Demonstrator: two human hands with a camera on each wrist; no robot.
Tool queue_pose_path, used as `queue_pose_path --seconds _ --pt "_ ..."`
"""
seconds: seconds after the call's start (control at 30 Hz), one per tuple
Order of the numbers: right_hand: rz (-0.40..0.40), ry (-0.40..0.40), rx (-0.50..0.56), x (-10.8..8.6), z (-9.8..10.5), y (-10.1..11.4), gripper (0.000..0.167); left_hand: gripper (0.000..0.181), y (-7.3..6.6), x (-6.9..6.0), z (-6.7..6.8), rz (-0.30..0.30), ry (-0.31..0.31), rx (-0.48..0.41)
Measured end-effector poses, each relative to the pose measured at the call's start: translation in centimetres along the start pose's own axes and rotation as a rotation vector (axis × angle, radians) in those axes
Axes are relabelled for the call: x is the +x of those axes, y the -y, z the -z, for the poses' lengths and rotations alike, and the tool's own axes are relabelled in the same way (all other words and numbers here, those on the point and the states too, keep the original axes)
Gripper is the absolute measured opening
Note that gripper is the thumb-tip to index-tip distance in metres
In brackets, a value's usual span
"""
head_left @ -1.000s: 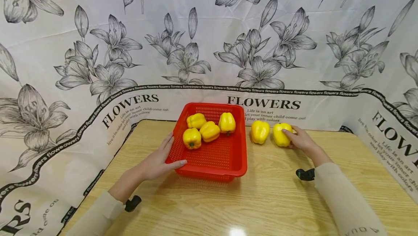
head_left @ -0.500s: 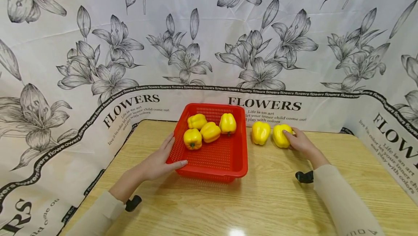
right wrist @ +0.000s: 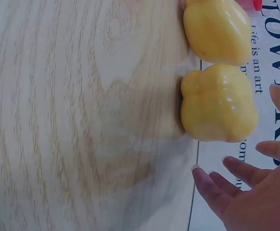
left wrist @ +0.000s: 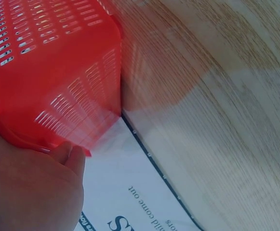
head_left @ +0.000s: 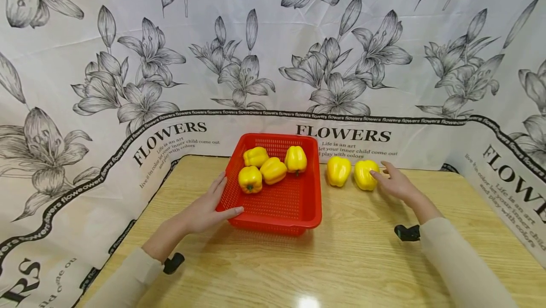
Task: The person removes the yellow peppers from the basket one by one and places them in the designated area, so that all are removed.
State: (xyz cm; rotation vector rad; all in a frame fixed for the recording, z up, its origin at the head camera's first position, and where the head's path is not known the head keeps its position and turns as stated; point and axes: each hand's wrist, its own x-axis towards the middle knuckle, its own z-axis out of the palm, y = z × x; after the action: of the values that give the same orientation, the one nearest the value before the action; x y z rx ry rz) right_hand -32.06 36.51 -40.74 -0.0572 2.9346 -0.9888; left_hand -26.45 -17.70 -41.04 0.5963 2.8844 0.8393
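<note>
My left hand (head_left: 204, 209) lies against the left side of the red basket (head_left: 315, 220), thumb on the near rim; in the left wrist view its fingers (left wrist: 72, 156) touch the basket's edge. Several yellow peppers, one of them at the front left (head_left: 250, 179), lie inside the basket. To the basket's right two yellow peppers stand side by side on the table, the left one (head_left: 339, 171) and the right one (head_left: 365, 175). Beside the right one is my right hand (head_left: 398, 185); the right wrist view shows its fingers spread, with a gap to that pepper (right wrist: 219, 103).
The wooden table (head_left: 350, 260) ends at a white cloth backdrop (head_left: 273, 71) printed with flowers and lettering. This cloth also runs along the table's left and right sides. A black device (head_left: 407, 233) shows at my right wrist, another (head_left: 173, 263) at my left.
My right hand has let go of the right-hand pepper and moved slightly to the right, its fingers now spread. The left hand, the basket and the peppers stay about where they were.
</note>
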Motion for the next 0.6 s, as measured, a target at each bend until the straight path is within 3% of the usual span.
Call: queue_pose_path --seconds 0.3,0.6 --pt "0.062 -0.022 0.004 -0.7 0.6 1.2 0.082 0.116 0.1 -0.1 0.1 -0.005 0.002 -0.006" --pt "0.148 -0.050 -0.011 -1.9 0.7 4.0 0.076 0.117 0.0 0.0 0.0 -0.005 0.002 -0.011"
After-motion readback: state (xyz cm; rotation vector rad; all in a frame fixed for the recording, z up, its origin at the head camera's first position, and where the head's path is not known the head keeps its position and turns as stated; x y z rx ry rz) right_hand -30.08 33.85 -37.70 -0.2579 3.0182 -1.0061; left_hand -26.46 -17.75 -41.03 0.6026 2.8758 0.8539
